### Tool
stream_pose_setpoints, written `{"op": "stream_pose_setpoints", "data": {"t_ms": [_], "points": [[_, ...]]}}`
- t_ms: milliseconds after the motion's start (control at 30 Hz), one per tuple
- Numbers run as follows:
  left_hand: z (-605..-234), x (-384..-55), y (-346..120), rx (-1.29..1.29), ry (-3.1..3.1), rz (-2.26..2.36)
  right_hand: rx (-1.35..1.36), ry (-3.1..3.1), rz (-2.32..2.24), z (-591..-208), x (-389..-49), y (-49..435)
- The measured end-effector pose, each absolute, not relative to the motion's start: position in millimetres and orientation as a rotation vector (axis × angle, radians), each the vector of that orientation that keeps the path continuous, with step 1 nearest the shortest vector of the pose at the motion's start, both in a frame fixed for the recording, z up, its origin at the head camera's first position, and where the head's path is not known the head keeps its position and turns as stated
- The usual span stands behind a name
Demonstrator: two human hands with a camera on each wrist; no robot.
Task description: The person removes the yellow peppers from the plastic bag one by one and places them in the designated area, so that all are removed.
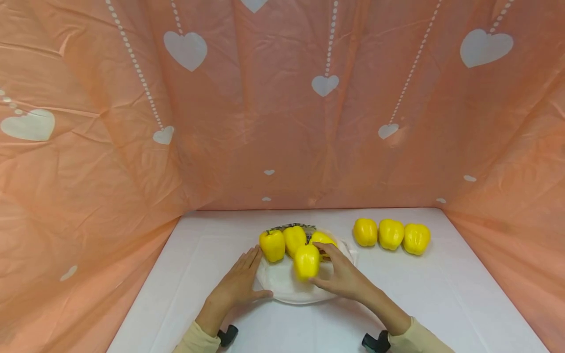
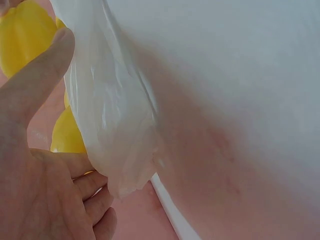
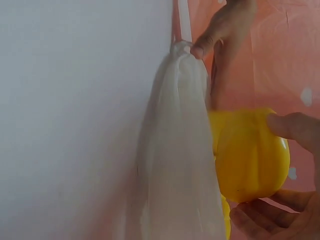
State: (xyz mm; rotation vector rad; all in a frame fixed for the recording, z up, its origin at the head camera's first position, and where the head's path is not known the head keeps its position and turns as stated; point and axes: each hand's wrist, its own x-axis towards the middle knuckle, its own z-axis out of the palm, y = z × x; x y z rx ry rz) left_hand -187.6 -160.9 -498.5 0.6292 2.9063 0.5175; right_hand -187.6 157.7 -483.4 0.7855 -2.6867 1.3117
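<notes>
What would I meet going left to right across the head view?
Left grip, leftmost pepper, held pepper, right grip, row's left pepper, row's middle pepper, row's right pepper. Two back peppers overlap, so they're left out.

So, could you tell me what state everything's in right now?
White plastic: wrinkled
Held pepper: over the plastic, contact unclear
Right grip: curled around the held pepper
Left grip: thumb spread, touching the plastic
Three clustered peppers: toward the plastic's far edge
Three other peppers: in a row on the table
Curtain: hanging, creased
</notes>
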Motion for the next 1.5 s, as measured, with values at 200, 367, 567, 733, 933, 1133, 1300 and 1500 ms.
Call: {"op": "stream_pose_setpoints", "data": {"t_ms": [200, 367, 567, 733, 933, 1133, 1300, 1500], "points": [[-496.8, -186.5, -159.7, 0.611, 2.898, 0.535, 0.803, -2.621, 1.277, -483.3, -186.4, 175.5], [-496.5, -186.4, -159.6, 0.604, 2.892, 0.543, 0.851, -2.544, 1.265, -482.8, -186.0, 190.1], [-494.8, -186.6, -159.9, 0.586, 2.884, 0.552, 0.820, -2.551, 1.248, -481.0, -183.4, 206.2], [-494.2, -186.8, -159.5, 0.576, 2.882, 0.560, 0.790, -2.563, 1.211, -481.9, -181.3, 218.3], [-494.8, -186.8, -159.5, 0.573, 2.881, 0.571, 0.749, -2.575, 1.187, -483.7, -180.5, 232.8], [-497.9, -187.2, -160.6, 0.582, 2.880, 0.580, 0.742, -2.556, 1.140, -483.7, -178.8, 247.0], [-499.1, -187.4, -160.9, 0.584, 2.892, 0.569, 0.728, -2.553, 1.132, -481.3, -177.6, 257.7], [-497.6, -187.1, -160.4, 0.573, 2.890, 0.570, 0.677, -2.577, 1.099, -481.4, -176.1, 270.0]]}}
